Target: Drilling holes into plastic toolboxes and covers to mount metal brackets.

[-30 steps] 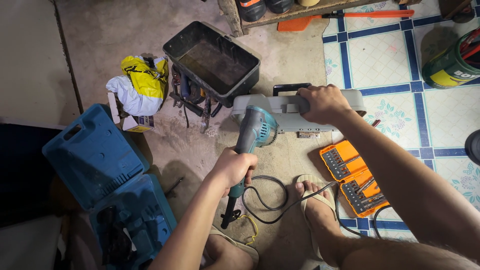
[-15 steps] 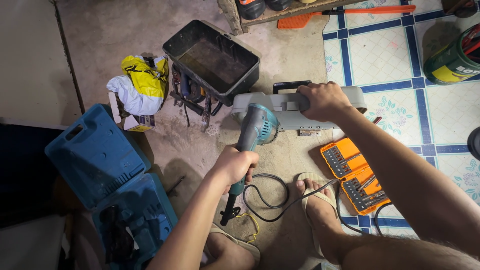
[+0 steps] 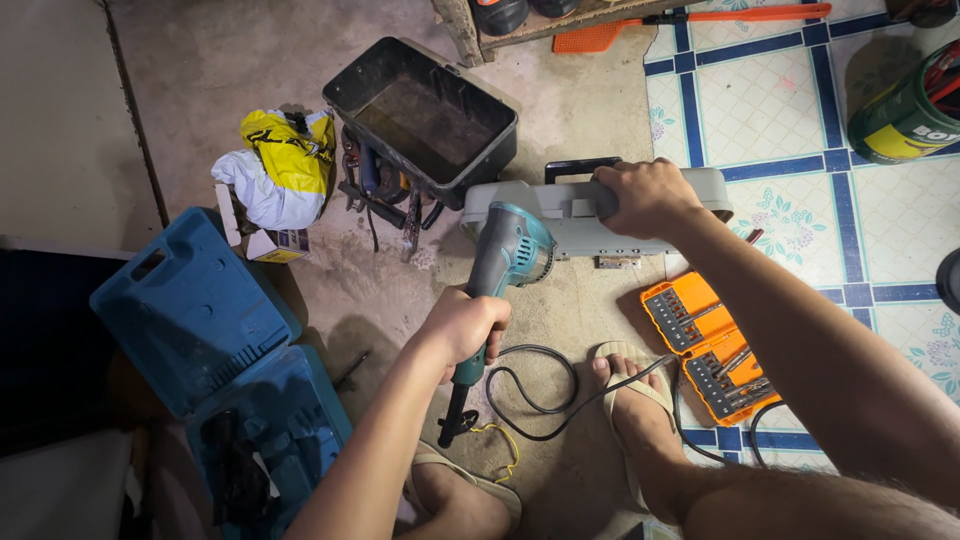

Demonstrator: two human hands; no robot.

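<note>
Both hands engaged: left hand (image 3: 465,328) wrapped around teal plastic-bodied angle grinder (image 3: 500,275), right hand (image 3: 640,197) at 1 o'clock clasping grey plastic case (image 3: 570,215); cutting not visibly begun.

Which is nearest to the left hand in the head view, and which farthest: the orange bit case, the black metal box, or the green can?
From the left hand, gripping the teal grinder:
1. Black metal box, up and slightly left of it on the concrete.
2. Orange bit case, off to the right by the sandalled foot; not much farther than the box.
3. Green can, far upper right on the tiles.
</note>
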